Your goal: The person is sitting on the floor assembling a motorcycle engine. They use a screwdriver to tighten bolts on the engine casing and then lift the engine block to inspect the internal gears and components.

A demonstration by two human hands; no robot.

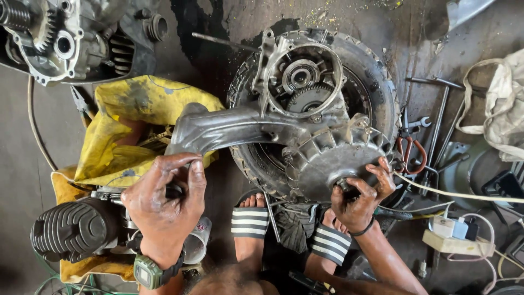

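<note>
Engine case held over the wheel, on the floor

The engine case (284, 131) is steadied at its arm by the closed left hand (166, 199); a small part at the round cover (333, 164) is pinched by the right hand (360, 199). A firm left grip is advised.

Oil-stained concrete floor (33, 136), tyre (376, 71), yellow cloth (136, 104), wrenches (436, 114), power strip (456, 240)

Bare grey concrete floor (22, 142), oil-stained, with a dark wet patch (213, 49) near the top. A crumpled yellow cloth (136, 109) lies left; a white power strip (456, 240) sits lower right. Even daylight.
</note>
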